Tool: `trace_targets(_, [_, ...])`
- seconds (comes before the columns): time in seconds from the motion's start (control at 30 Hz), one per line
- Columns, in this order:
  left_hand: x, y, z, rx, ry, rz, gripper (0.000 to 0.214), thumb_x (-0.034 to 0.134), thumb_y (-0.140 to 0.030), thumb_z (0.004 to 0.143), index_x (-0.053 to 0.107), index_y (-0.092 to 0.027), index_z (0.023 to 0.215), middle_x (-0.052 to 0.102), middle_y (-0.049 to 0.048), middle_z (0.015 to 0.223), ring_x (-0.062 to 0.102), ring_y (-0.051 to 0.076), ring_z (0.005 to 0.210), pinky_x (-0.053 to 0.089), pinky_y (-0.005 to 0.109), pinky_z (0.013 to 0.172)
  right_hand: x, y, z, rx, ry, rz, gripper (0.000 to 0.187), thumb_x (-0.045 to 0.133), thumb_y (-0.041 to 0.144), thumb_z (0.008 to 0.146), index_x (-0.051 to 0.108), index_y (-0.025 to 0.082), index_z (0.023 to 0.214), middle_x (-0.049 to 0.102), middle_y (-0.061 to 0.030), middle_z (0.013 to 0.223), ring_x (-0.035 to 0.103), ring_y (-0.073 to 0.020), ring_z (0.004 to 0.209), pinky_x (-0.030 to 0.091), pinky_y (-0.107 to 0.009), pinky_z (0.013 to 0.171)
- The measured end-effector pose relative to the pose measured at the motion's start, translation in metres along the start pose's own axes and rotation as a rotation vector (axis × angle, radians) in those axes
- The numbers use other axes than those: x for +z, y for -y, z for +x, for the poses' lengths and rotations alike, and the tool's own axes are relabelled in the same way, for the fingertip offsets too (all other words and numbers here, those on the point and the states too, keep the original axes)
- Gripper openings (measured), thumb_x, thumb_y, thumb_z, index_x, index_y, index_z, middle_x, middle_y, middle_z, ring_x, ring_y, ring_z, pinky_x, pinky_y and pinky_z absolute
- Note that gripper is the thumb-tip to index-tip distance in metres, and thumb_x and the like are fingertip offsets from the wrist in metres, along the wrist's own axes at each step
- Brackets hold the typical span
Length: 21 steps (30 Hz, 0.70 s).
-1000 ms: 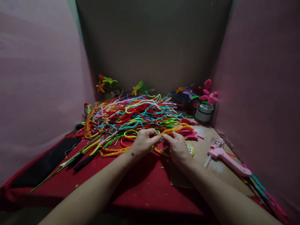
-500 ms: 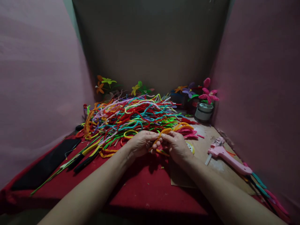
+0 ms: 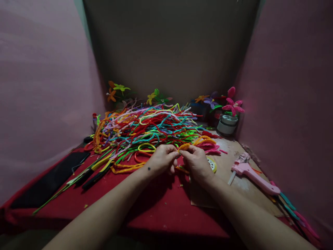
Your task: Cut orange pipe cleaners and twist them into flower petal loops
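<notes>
An orange pipe cleaner (image 3: 184,147), bent into a petal-like loop, is pinched between both hands in the middle of the view. My left hand (image 3: 164,159) is closed on its near end, thumb against the fingers. My right hand (image 3: 196,160) grips it from the other side, so the fingertips of both hands almost meet. Fingers cover part of the pipe cleaner. Just behind the hands spreads a big heap of many-coloured pipe cleaners (image 3: 153,125). Other orange pipe cleaners (image 3: 127,168) lie left of my left hand.
Pliers (image 3: 100,170) and a black flat object (image 3: 49,184) lie on the red cloth (image 3: 153,215) at left. At right, a pink glue gun (image 3: 256,173) rests on a brown board (image 3: 221,194). Pipe-cleaner flowers (image 3: 233,106) stand at the back, one in a grey pot (image 3: 227,125).
My left hand has turned over, its back now facing up and its wrist showing. The orange end that hung below the fingers is now out of sight. My right hand has barely moved.
</notes>
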<state>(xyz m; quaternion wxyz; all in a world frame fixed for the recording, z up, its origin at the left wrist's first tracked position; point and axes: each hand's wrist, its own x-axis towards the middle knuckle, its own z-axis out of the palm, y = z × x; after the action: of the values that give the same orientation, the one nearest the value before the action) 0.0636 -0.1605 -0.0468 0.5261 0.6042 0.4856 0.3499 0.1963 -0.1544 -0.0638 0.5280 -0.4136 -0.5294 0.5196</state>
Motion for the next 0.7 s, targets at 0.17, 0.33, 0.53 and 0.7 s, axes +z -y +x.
trace_targets(0.17, [-0.010,-0.004,-0.001,-0.032,0.163,-0.104,0.024,0.056,-0.033,0.073,0.048,-0.013,0.063,0.057,-0.0010,0.048,0.050,0.007,0.032,0.030,0.014,0.033,-0.002,0.001,0.004,0.029,0.039,0.165,0.022,0.063,0.036,0.066,0.059,0.015,0.070,0.049,0.0042,0.051,0.037,-0.0061,0.042,0.029,-0.020,0.041])
trace_targets(0.33, [-0.008,-0.009,-0.004,-0.021,0.171,-0.131,0.025,0.057,-0.036,0.072,0.052,-0.012,0.069,0.061,0.0024,0.051,0.054,0.009,0.037,0.034,0.016,0.036,-0.004,-0.002,0.004,0.045,0.032,0.166,0.027,0.064,0.040,0.066,0.061,0.014,0.070,0.044,0.0052,0.046,0.033,-0.0056,0.038,0.025,-0.020,0.037])
trace_targets(0.53, [-0.003,0.000,0.001,-0.072,0.123,-0.188,0.024,0.057,-0.033,0.071,0.051,-0.012,0.060,0.057,0.0007,0.043,0.049,0.009,0.029,0.030,0.016,0.030,-0.002,0.000,0.000,-0.178,-0.050,-0.071,0.020,0.061,0.032,0.070,0.063,0.016,0.058,0.050,0.0012,0.058,0.045,-0.0101,0.055,0.037,-0.023,0.053])
trace_targets(0.7, [-0.003,0.003,0.004,-0.083,0.145,-0.308,0.023,0.058,-0.030,0.068,0.050,-0.012,0.057,0.056,0.0001,0.042,0.047,0.009,0.028,0.037,0.019,0.033,-0.001,0.003,-0.001,-0.246,-0.064,-0.125,0.017,0.058,0.030,0.072,0.065,0.018,0.062,0.051,0.0015,0.059,0.046,-0.0105,0.057,0.037,-0.024,0.057])
